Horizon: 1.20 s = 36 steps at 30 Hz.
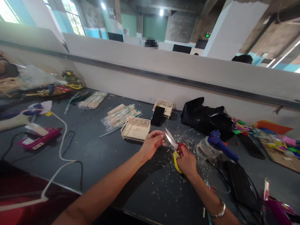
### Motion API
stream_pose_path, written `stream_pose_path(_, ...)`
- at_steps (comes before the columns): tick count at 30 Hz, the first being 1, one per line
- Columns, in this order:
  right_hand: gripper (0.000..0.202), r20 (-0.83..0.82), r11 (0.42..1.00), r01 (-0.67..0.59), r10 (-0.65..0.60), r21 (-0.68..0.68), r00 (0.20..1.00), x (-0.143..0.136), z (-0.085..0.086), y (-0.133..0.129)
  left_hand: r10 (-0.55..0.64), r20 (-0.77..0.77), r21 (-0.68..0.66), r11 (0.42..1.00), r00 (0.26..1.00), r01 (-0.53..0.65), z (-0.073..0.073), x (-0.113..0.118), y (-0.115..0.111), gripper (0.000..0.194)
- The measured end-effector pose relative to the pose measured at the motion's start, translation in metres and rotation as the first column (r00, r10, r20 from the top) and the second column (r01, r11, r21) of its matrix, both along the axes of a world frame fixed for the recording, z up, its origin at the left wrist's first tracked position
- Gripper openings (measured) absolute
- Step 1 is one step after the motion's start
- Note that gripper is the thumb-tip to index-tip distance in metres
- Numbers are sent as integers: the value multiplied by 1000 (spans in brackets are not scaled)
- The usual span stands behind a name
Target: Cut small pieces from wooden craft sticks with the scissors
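Left hand [153, 144] curls its thumb and fingers towards one another beside the blade tips of the metal scissors with red and yellow handles [171, 138]; whether something small is pinched there, I cannot tell. The right hand [187, 162] is closed round the handles, the blades slightly parted above the dark tabletop [105, 165] and its pale scraps.

Behind the left hand sits a pale wooden tray with openwork sides [136, 132], its slatted floor showing. Farther back, a black phone [157, 116] overlaps a second pale wooden tray [168, 107]. Clear plastic packets [122, 115] to the left contain pale wooden sticks. On the right, a blue glue gun [220, 145] lies across a clear round plastic container [203, 148], near a black bag [203, 117], whose contents are hidden.
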State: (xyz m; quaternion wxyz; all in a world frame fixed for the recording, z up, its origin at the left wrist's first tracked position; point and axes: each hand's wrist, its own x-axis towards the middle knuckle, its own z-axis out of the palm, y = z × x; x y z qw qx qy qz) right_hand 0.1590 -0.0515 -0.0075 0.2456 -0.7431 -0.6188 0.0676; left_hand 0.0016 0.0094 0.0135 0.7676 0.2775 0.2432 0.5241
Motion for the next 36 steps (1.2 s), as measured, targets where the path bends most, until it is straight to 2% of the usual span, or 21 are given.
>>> stream_pose_path(14, 13, 179, 998, -38, 28, 52, 983, -1, -1, -1, -17, 56, -67, 998, 998, 21, -8, 2, 1, 24)
stream_pose_path(21, 13, 210, 990, -115, 96, 81, 973, -2, -3, -1, -54, 103, -82, 995, 993, 63, -11, 5, -2, 27)
stream_pose_path(27, 10, 233, 989, -119, 96, 86, 968, -2, -4, -2, -90, 109, -76, 992, 990, 99, -14, 6, -3, 28)
stream_pose_path(36, 9, 269, 981, -160, 125, 112, 955, -3, -7, -4, -116, 123, -12, 993, 986, 119, -7, 5, -6, 27)
